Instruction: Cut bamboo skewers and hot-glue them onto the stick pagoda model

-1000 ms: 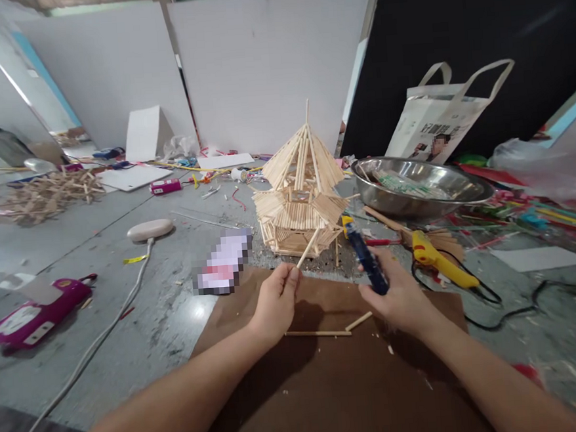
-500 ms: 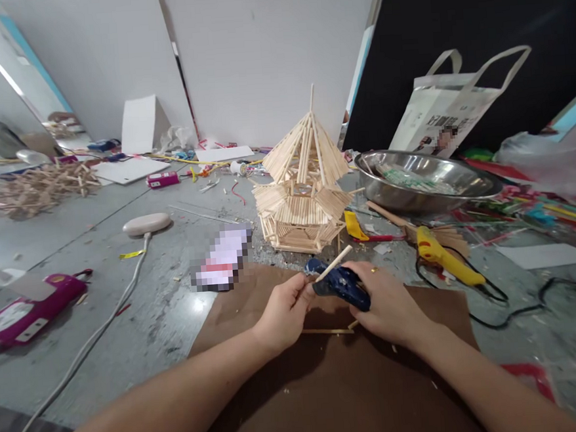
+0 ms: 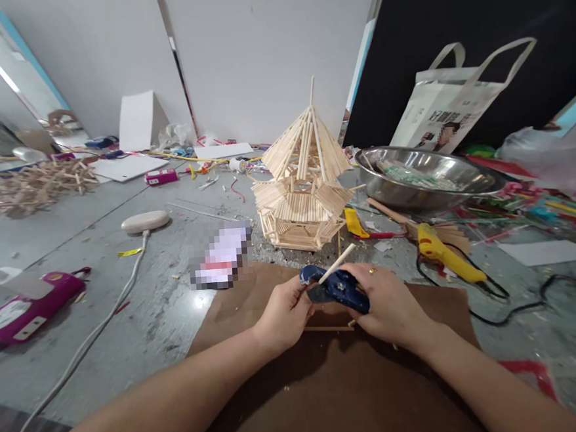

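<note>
My left hand [image 3: 285,313] pinches a pale wooden stick [image 3: 340,260], whose free end slants up to the right across a dark blue hand tool [image 3: 348,291]. My right hand [image 3: 390,301] is closed around that tool; its exact kind is hard to make out. Both hands meet at the tool, above brown paper [image 3: 291,400]. Beneath them, a thin stick [image 3: 329,329] lies on the paper, partly hidden by my fingers. Just beyond stands a tiered, pointed-roof pavilion model [image 3: 302,205] built of sticks.
A yellow glue gun [image 3: 448,254] with a black cord and a steel basin [image 3: 434,196] are on the right. A phone [image 3: 221,253], a white cable [image 3: 99,334], a magenta device [image 3: 33,309] and a stick pile [image 3: 44,187] are on the left. A white bag [image 3: 451,109] leans behind.
The blue tool has turned slightly and shifted a little left against my left fingers. The stick's free end has moved slightly right. Both hands keep their hold.
</note>
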`<state>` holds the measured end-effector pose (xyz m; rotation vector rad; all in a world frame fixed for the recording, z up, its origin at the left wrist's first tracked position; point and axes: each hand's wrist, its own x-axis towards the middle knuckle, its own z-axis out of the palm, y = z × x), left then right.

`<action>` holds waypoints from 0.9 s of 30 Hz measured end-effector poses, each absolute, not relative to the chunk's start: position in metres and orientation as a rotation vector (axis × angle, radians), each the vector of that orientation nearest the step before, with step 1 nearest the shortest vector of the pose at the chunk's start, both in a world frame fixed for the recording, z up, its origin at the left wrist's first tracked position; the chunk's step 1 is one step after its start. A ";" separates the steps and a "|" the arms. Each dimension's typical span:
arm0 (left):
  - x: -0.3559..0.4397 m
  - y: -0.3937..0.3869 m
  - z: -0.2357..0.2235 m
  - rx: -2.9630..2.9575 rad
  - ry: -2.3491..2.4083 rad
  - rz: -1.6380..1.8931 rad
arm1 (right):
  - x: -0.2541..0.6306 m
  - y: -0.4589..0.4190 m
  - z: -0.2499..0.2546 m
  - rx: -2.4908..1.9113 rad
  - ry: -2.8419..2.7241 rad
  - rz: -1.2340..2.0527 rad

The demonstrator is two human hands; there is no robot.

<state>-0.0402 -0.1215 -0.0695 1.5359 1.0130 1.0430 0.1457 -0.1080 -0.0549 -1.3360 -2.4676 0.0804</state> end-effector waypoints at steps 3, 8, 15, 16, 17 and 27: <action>-0.041 -0.121 -0.069 1.568 1.030 1.024 | 0.146 -0.108 -0.055 -1.356 -2.468 0.092; -0.041 -0.120 -0.068 1.587 1.041 1.031 | 0.146 -0.107 -0.055 -1.360 -2.463 0.092; -0.042 -0.118 -0.071 1.596 1.035 1.035 | 0.148 -0.107 -0.057 -1.358 -2.477 0.072; -0.042 -0.118 -0.071 1.590 1.033 1.038 | 0.148 -0.107 -0.057 -1.358 -2.482 0.071; -0.042 -0.118 -0.071 1.584 1.031 1.038 | 0.148 -0.107 -0.057 -1.359 -2.489 0.069; -0.039 -0.119 -0.067 1.522 1.015 1.010 | 0.151 -0.106 -0.058 -1.332 -2.541 0.035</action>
